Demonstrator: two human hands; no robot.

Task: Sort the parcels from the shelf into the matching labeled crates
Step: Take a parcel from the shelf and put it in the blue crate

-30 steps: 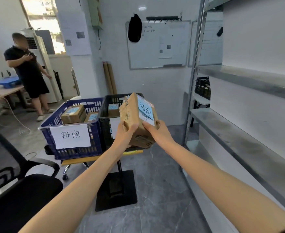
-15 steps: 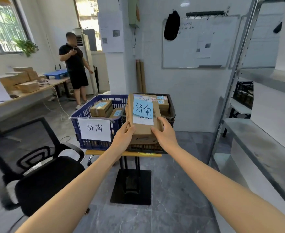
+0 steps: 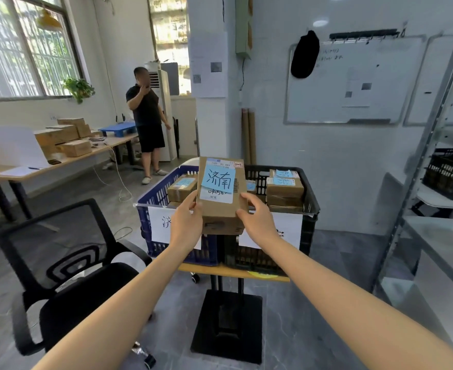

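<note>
Parcel (image 3: 221, 201) has shifted left, from before the black crate (image 3: 307, 231) to the seam between the two crates.
Left hand (image 3: 186, 222) grips its left edge and right hand (image 3: 257, 222) its right, fingers curled round the box, holding it in the air just before the blue crate (image 3: 154, 193). Its blue note (image 3: 218, 180) reads 济南; the blue crate's label (image 3: 161, 225), half hidden by the left hand, seems to start alike.

Two forearms show, left and right, bare along their whole visible length. The left hand (image 3: 186, 225) and right hand (image 3: 258, 222) are bare as well, with slim fingers.
</note>
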